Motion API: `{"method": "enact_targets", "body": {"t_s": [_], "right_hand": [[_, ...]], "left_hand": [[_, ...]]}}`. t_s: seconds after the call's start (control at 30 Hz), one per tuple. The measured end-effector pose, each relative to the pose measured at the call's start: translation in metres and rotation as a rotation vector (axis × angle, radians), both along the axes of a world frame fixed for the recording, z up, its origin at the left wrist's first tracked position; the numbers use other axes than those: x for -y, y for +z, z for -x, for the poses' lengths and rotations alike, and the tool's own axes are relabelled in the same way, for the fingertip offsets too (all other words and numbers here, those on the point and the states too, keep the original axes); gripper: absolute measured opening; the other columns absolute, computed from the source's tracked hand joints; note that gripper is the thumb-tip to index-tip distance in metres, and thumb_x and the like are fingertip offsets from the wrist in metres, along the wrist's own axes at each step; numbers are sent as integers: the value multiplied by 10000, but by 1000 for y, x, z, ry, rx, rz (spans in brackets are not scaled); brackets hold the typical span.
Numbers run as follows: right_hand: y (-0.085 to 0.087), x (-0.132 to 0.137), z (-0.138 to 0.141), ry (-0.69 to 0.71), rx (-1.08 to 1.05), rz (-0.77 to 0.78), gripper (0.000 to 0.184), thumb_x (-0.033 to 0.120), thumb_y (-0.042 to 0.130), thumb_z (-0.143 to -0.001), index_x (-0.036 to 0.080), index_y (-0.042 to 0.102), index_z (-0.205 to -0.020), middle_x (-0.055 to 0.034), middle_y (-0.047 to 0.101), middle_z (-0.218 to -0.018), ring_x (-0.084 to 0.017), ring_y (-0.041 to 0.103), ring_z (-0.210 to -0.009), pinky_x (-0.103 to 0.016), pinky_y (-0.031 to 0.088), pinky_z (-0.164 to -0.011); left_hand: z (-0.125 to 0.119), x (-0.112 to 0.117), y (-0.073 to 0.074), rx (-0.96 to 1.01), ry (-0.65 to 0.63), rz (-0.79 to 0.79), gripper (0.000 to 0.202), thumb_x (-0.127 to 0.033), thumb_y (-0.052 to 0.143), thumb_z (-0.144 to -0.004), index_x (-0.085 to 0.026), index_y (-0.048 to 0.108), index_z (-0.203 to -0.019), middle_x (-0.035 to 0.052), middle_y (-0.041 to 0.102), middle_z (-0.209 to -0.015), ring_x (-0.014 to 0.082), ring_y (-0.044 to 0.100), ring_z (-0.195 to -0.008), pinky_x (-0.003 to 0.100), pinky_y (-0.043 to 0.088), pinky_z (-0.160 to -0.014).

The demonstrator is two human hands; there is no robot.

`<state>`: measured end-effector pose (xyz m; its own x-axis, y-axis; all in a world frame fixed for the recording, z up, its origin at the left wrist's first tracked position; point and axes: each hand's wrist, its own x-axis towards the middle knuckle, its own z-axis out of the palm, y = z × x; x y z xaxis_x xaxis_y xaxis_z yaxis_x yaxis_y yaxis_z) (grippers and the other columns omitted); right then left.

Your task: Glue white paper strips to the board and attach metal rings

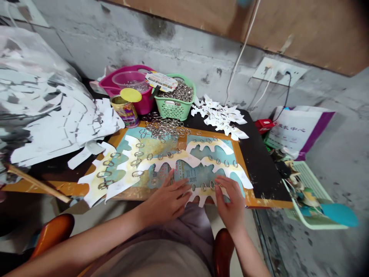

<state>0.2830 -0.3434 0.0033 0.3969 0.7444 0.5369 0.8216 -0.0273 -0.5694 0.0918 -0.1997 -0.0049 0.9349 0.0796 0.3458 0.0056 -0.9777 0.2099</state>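
Just the left hand (165,202) and right hand (227,204), both open, flat on a scalloped paper strip (198,198).

Soft even light, faint shadows, bowed, darkened edges

A stained grey concrete wall (115,38) rises behind the table (259,169), with a wooden board (300,30) fixed above it. A white socket plate (276,71) sits low on the wall, a white cord (242,54) hanging down past it and a black cord (285,92) running from it. The speckled concrete floor (331,254) holds a white-and-purple plastic bag (296,130) and a pale green plastic tray (311,181).
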Motion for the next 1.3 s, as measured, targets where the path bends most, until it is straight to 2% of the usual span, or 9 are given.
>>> {"method": "enact_targets", "body": {"t_s": [0.1, 0.27, 0.47, 0.63, 0.67, 0.77, 0.87, 1.13, 1.3], "right_hand": [[2, -10, 2, 76, 93, 137, 196, 196, 583, -914, 210, 648, -1099, -133, 566, -1221, -302, 513, -1153, -494, 456, -949], [1, -21, 12, 192, 57, 307, 84, 148, 655, -834, 197, 606, -881, -97, 606, -1069, -299, 501, -1109, -494, 440, -946], [33, -29, 9, 261, -246, 292, 113, 166, 677, -835, 214, 580, -802, -21, 596, -845, -206, 566, -871, -329, 467, -774], [69, -51, 13, 299, -328, 335, 117, 169, 683, -827, 210, 582, -783, 6, 582, -806, -168, 555, -813, -280, 426, -742], [73, -57, 14, 314, -347, 354, 115, 171, 686, -822, 209, 586, -783, 10, 586, -802, -163, 556, -808, -276, 420, -742], [79, -73, 20, 369, -409, 372, 102, 186, 695, -808, 208, 601, -774, 20, 599, -791, -155, 560, -797, -266, 412, -736], [79, -85, 25, 450, -536, 372, 56, 219, 697, -810, 207, 651, -838, 13, 632, -811, -155, 577, -797, -266, 424, -741], [69, -96, 31, 665, -897, 293, 288, 480, 679, -855, 197, 696, -905, -32, 652, -896, -197, 583, -874, -301, 428, -801], [74, -103, 43, 641, -791, 267, 231, 379, 670, -869, 188, 624, -747, -1, 590, -778, -156, 521, -773, -275, 385, -739]], "left_hand": [[1, 3, -1, 18, 49, -36, 264, -200, 531, -930, -175, 633, -1173, 138, 632, -1265, 302, 491, -1299, 677, 84, -1186], [6, 5, -1, 81, 117, 49, 284, -205, 555, -911, -217, 643, -1181, 146, 603, -1275, 325, 516, -1256, 731, 103, -1148], [13, 9, 5, 359, 125, 552, 401, -156, 548, -906, -272, 562, -1290, 71, 680, -1128, 227, 625, -1088, 536, 383, -1114], [11, 0, 27, 539, 249, 971, 680, -267, 603, -923, -335, 254, -1503, 92, 575, -1369, 232, 595, -1165, 413, 486, -998], [10, -7, 34, 519, 284, 1009, 706, -295, 649, -896, -318, 278, -1497, 93, 591, -1344, 236, 603, -1137, 401, 487, -979], [10, -29, 54, 265, 371, 989, 283, -359, 703, -846, -187, 680, -1069, 60, 708, -968, 213, 635, -900, 322, 481, -820], [12, -43, 63, 167, 338, 1035, 341, -399, 601, -910, -139, 650, -696, 3, 587, -642, 131, 518, -639, 257, 387, -619], [26, -45, 62, 259, 247, 1202, 376, -427, 596, -926, -135, 578, -690, -43, 432, -619, 86, 348, -592, 227, 276, -563], [31, -44, 65, 347, 302, 1192, 392, -430, 599, -924, -145, 536, -662, -43, 404, -612, 92, 338, -593, 232, 273, -562]]}}
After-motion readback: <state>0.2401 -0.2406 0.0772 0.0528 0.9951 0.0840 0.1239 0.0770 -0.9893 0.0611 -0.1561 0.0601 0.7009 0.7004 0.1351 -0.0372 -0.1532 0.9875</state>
